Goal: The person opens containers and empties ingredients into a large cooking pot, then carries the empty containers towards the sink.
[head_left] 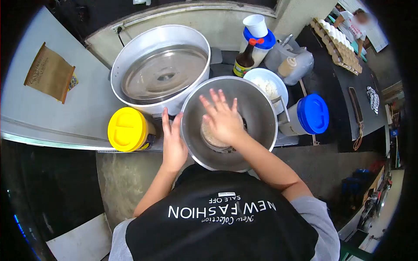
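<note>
The right hand (pixel 224 124) is inside the pot (pixel 256 98), palm down with its fingers splayed, gripping nothing, over a pale round lump (pixel 211 135) (mostly hidden, so whether the palm presses on it I cannot tell). That lump lies directly under the right hand, near the pot's middle. The left hand (pixel 175 145) is at the pot's outer side, to the left of the right hand, fingers straight and released, with the fingertips by the rim. Just left of the left hand is the yellow jar (pixel 126 128); beyond that hand is the pan (pixel 136 54), with a lid (pixel 143 80) lying inside it. Beyond the right hand are the bottle (pixel 244 61) and the bowl (pixel 282 85), with white stuff (pixel 266 88) in it
</note>
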